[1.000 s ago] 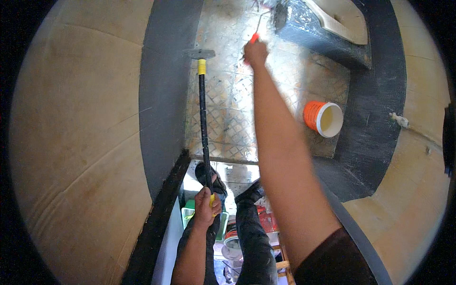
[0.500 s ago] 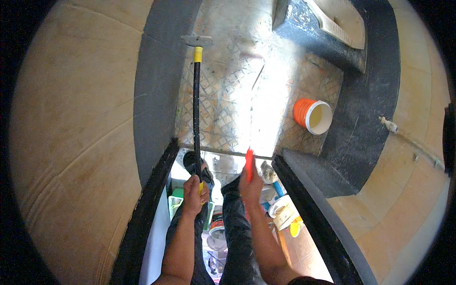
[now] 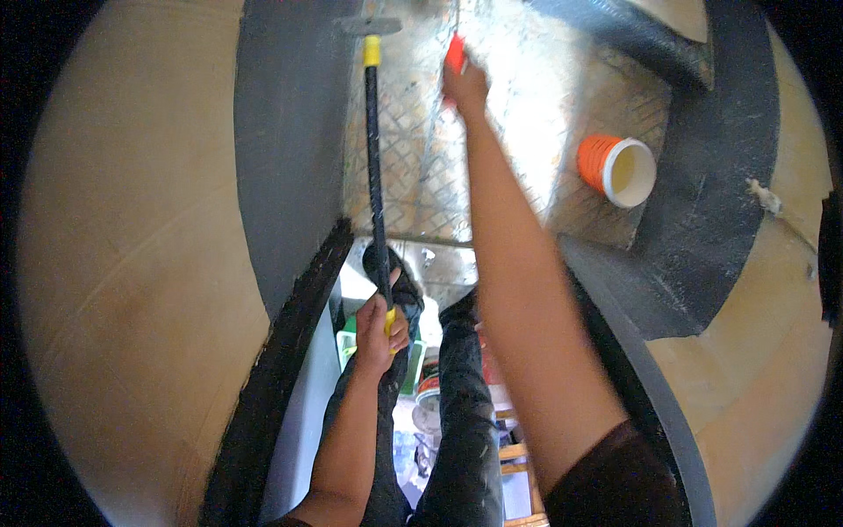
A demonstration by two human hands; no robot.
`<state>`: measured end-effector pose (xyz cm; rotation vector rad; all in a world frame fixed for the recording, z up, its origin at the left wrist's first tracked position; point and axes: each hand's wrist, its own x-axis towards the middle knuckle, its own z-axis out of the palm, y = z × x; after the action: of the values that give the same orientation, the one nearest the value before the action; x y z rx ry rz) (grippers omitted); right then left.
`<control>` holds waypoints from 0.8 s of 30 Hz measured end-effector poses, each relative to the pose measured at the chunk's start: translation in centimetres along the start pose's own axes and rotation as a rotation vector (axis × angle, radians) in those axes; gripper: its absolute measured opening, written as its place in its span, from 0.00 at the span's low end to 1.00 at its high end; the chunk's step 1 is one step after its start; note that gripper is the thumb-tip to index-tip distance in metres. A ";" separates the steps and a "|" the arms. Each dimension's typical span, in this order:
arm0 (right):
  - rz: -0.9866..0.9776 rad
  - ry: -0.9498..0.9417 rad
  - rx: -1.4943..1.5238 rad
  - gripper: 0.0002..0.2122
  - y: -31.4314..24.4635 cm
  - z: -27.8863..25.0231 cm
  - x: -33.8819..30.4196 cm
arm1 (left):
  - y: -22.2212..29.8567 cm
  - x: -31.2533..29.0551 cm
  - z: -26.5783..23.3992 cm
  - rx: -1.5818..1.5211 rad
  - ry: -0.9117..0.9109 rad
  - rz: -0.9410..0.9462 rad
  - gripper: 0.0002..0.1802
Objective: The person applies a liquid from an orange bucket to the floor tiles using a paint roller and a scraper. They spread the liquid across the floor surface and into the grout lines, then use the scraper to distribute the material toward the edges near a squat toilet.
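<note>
My left hand (image 3: 379, 325) grips the yellow lower end of a long black pole (image 3: 376, 176). The pole runs up to a yellow band and a flat grey head (image 3: 367, 25) near the top edge of the view. My right arm stretches far forward, and my right hand (image 3: 464, 86) holds a red-handled tool (image 3: 455, 51) whose thin metal shaft runs out of the top of the view. Both tools lie over a metal checker-plate surface (image 3: 509, 167). The working end of the red-handled tool is out of sight.
An orange bucket (image 3: 616, 169) with a white inside stands on the checker plate at right. Black-painted bands (image 3: 285, 149) border tan panels (image 3: 123, 263) on both sides. Below me are my dark trousers and shoes (image 3: 461, 413), wooden ladder rungs (image 3: 514, 452), and containers (image 3: 430, 391) on the floor.
My right hand, held low near my body half a second ago, has reached far forward again with the red-handled tool. The left hand keeps its hold on the pole.
</note>
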<state>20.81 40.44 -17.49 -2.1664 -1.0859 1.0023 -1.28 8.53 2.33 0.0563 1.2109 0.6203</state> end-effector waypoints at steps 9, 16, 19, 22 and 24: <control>-0.120 -0.143 -0.281 0.21 -0.2 -17.4 0.4 | 0.0 -0.3 -0.7 -0.040 -0.017 -0.032 0.29; 0.114 -0.136 -0.029 0.23 5.9 -12.1 -36.0 | 1.1 -0.3 -0.9 -0.062 -0.057 -0.103 0.32; 0.550 -0.425 -0.187 0.25 0.1 -9.5 -41.4 | 0.3 -0.1 -1.5 -0.328 -0.136 -0.170 0.35; 0.325 -0.211 0.007 0.24 2.0 -3.3 -39.9 | -0.1 -0.3 -2.2 -0.358 -0.125 -0.165 0.38; 0.174 -0.094 0.002 0.23 2.1 1.1 -32.1 | 0.0 -0.9 -2.5 -0.421 -0.085 -0.147 0.39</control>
<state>7.81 12.82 -7.35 -2.2627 -0.9495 1.1921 -3.69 7.38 2.14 -0.3538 0.9728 0.7236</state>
